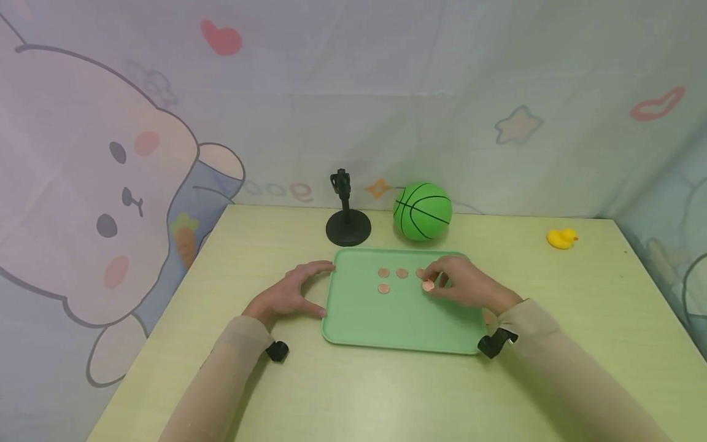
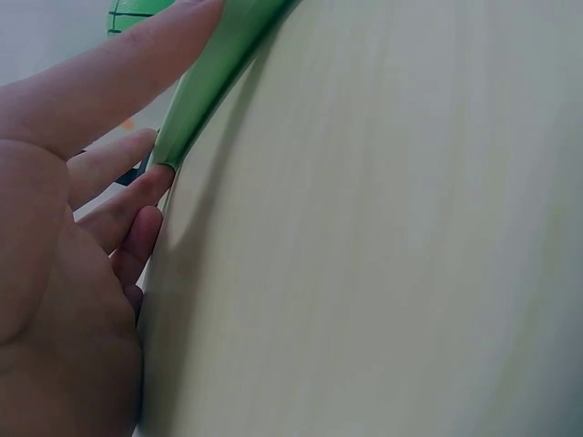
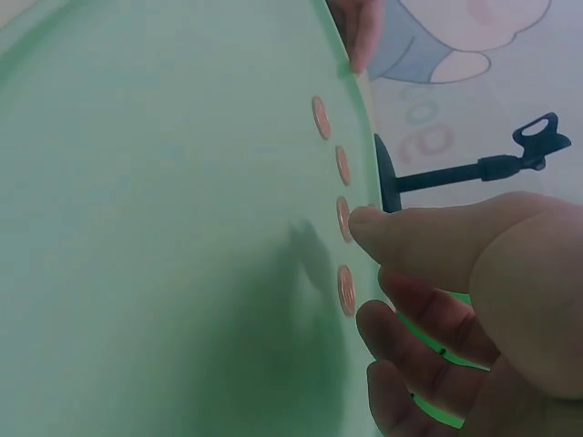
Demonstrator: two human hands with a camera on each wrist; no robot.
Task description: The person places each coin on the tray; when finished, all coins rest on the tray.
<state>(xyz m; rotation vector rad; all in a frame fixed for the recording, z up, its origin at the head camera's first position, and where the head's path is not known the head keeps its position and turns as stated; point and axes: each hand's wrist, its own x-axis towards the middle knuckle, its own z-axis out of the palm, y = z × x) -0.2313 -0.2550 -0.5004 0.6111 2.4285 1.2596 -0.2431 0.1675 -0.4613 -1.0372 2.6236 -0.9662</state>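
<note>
My right hand [image 1: 458,281] pinches a copper coin [image 1: 428,286] between thumb and bent fingers, low over the green tray [image 1: 397,316]. The right wrist view hides this coin behind the thumb. Several more copper coins lie on the tray: a back row with one coin [image 1: 402,274] in its middle, and another coin [image 1: 383,288] in front of that row's left end. In the right wrist view, one coin [image 3: 346,291] lies below the thumb tip. My left hand [image 1: 287,293] is spread at the tray's left edge, thumb and fingertips touching the rim [image 2: 196,100].
Behind the tray stand a black microphone-like stand [image 1: 348,227] and a green ball [image 1: 423,212] with black lines. A yellow toy duck [image 1: 561,239] sits at the back right of the table [image 1: 574,307]. Copper-coloured coins [image 1: 487,317] show partly under my right wrist.
</note>
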